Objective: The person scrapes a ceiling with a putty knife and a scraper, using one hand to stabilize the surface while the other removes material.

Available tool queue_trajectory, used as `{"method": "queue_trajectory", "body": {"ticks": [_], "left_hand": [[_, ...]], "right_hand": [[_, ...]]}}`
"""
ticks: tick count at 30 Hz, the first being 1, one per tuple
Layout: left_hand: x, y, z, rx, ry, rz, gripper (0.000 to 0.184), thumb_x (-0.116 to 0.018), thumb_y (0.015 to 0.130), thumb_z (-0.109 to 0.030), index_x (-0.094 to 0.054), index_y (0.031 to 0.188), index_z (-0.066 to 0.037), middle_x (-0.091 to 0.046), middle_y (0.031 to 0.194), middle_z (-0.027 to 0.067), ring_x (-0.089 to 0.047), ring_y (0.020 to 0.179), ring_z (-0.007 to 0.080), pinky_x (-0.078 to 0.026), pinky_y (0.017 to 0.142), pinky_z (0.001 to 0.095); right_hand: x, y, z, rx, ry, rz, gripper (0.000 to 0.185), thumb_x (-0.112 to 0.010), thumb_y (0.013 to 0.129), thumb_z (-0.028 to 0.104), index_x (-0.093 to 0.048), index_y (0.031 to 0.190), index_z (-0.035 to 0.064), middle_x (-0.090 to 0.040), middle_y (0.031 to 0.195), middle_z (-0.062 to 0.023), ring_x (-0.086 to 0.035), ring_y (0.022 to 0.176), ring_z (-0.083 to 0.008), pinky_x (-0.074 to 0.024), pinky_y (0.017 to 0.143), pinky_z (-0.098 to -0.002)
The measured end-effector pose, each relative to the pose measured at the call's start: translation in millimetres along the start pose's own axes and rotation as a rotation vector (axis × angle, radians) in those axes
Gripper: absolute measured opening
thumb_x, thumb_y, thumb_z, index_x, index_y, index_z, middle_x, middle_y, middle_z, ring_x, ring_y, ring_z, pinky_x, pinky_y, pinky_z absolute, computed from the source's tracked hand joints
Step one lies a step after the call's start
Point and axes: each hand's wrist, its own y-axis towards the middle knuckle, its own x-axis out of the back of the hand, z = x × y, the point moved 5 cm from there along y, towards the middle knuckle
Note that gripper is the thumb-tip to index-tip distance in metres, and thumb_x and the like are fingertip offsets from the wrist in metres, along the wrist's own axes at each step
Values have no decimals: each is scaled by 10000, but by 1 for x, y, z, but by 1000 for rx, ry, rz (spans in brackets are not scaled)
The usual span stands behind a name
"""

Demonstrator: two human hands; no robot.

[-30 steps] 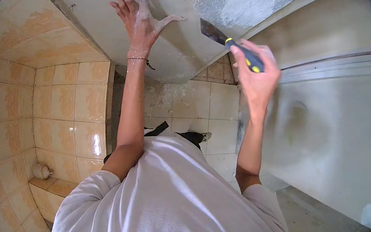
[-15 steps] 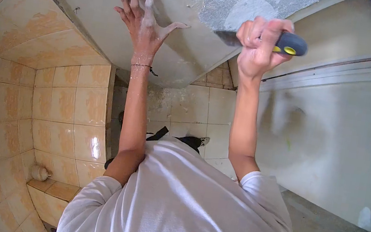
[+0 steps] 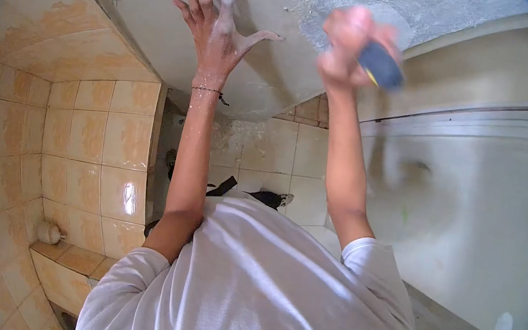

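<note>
My left hand (image 3: 220, 39) lies spread against the painted wall (image 3: 147, 31), fingers apart and thumb stretched out to the right. White dust coats its fingers and back, and a thin dark bracelet circles the wrist. To the right, my right hand (image 3: 347, 44) is wrapped round a putty knife (image 3: 382, 66) with a dark grey and yellow handle. Motion smears this hand, and the blade cannot be made out now. It is in front of the rough grey patch of bare wall (image 3: 436, 20), where the paint is gone. A paler smooth round spot (image 3: 397, 24) shows behind the hand.
Orange and cream tiles (image 3: 82, 127) cover the wall at left, with a small round whitish object (image 3: 49, 232) on a tiled ledge (image 3: 80, 259). A white door-like panel (image 3: 474, 217) stands at right. Below are floor tiles (image 3: 270, 145) and a dark shoe (image 3: 272, 198).
My right hand has swung left with the putty knife, whose handle now tilts down to the right. My left hand keeps its place on the wall; the view has shifted slightly.
</note>
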Motion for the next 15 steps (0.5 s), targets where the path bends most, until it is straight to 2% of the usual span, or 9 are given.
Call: {"method": "queue_trajectory", "body": {"ticks": [1, 4, 5, 6, 8, 9, 10, 12, 15], "left_hand": [[-1, -1, 0, -12, 6, -5, 1222, -840, 657, -717, -350, 1651, -201, -96, 1755, 146, 50, 1609, 410, 7, 1232, 695], [-1, 2, 0, -23, -4, -20, 1216, -840, 659, -716, -356, 1649, -200, -101, 1753, 150, 50, 1608, 414, 5, 1231, 695], [0, 1, 0, -13, -21, -17, 1213, -837, 661, -717, -359, 1648, -200, -104, 1752, 153, 48, 1607, 417, 5, 1230, 696], [0, 1, 1, -9, -16, -21, 1213, -837, 661, -717, -359, 1648, -200, -104, 1752, 153, 48, 1607, 417, 5, 1230, 696], [0, 2, -1, -9, -31, -23, 1198, -832, 671, -715, -363, 1647, -203, -117, 1749, 160, 44, 1606, 422, 11, 1229, 697], [-1, 0, -1, -14, -37, -19, 1198, -832, 671, -715, -363, 1647, -203, -117, 1749, 160, 44, 1606, 422, 11, 1229, 697], [-2, -1, 0, -20, -34, -27, 1203, -833, 668, -714, -361, 1648, -202, -118, 1749, 164, 45, 1606, 423, 13, 1229, 697], [0, 2, 1, -26, -25, -49, 1208, -834, 665, -712, -358, 1650, -201, -119, 1748, 168, 46, 1606, 424, 16, 1229, 697], [-3, 1, 6, 10, 5, 21, 1216, -839, 661, -704, -351, 1653, -199, -118, 1749, 172, 41, 1606, 428, 16, 1228, 699]], "right_hand": [[5, -3, 2, -4, -7, -1, 211, -631, 966, 98, -485, 825, 38, -484, 554, -32, -518, 503, -144, -435, 483, -346], [7, -11, -3, -312, 131, 171, 408, -721, 892, 113, -475, 566, 110, -486, 492, -5, -456, 409, -186, -373, 419, -317], [13, -6, 6, -274, 355, 200, 323, -702, 873, 40, -487, 644, 118, -509, 498, -11, -465, 388, -206, -413, 408, -310], [-1, -2, 9, -273, 362, 204, 323, -702, 873, 40, -487, 644, 118, -509, 498, -11, -465, 388, -206, -413, 408, -310], [-14, 4, 30, 38, 310, -153, 247, -664, 868, -18, -489, 744, 105, -524, 500, -17, -496, 390, -195, -469, 426, -304], [-18, 1, 32, 108, 84, -12, 226, -658, 843, -59, -492, 836, 94, -505, 511, -16, -505, 406, -181, -503, 439, -315], [-17, -2, 32, 111, 79, -15, 226, -658, 843, -59, -492, 836, 94, -505, 511, -16, -505, 406, -181, -503, 439, -315], [-15, -3, 42, 210, 509, -54, 165, -590, 876, -89, -516, 828, 50, -534, 555, -36, -474, 456, -162, -524, 442, -379], [-20, -5, 43, 270, 444, 46, 248, -593, 856, -118, -435, 777, 56, -513, 584, -29, -448, 447, -158, -451, 399, -351]]}}
